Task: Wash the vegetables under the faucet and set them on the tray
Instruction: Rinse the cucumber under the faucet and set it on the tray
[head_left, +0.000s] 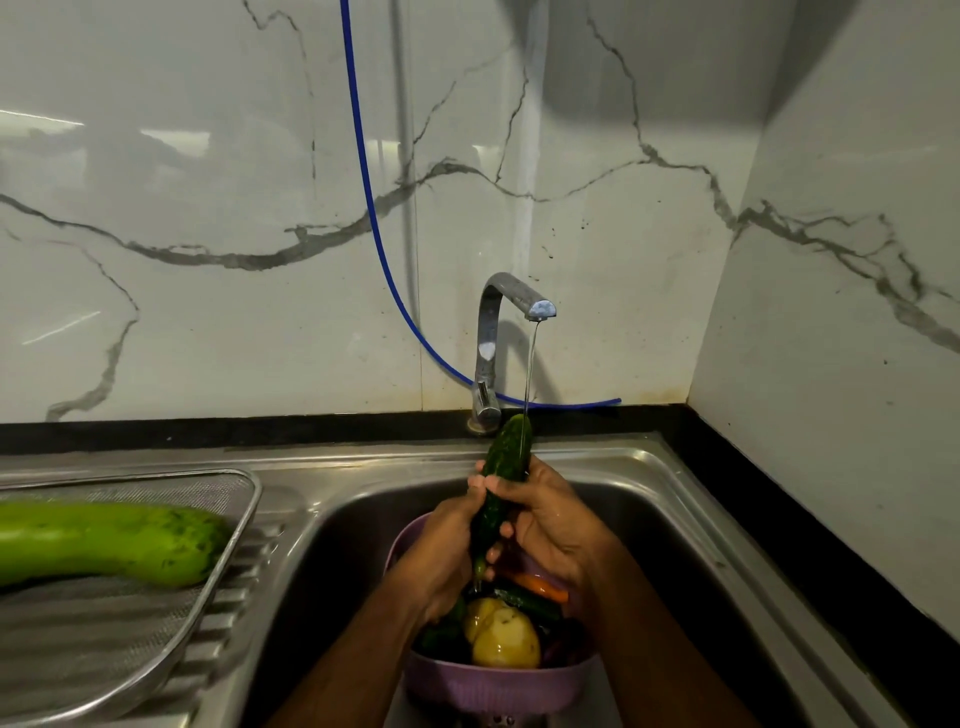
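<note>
A dark green cucumber (506, 457) stands nearly upright over the sink, its tip under a thin stream of water from the chrome faucet (511, 312). My left hand (447, 551) grips its lower half and my right hand (550, 514) wraps its middle. Below my hands a purple bowl (493, 686) sits in the sink and holds potatoes (504, 636), a carrot (540, 587) and dark green vegetables. On the left, a long pale green gourd (109, 540) lies on the metal mesh tray (156, 649).
The steel sink basin (691, 571) has a ribbed draining board on its left, under the tray. A blue hose (363, 171) hangs down the marble wall and runs behind the faucet. A black counter edge borders the back and right side.
</note>
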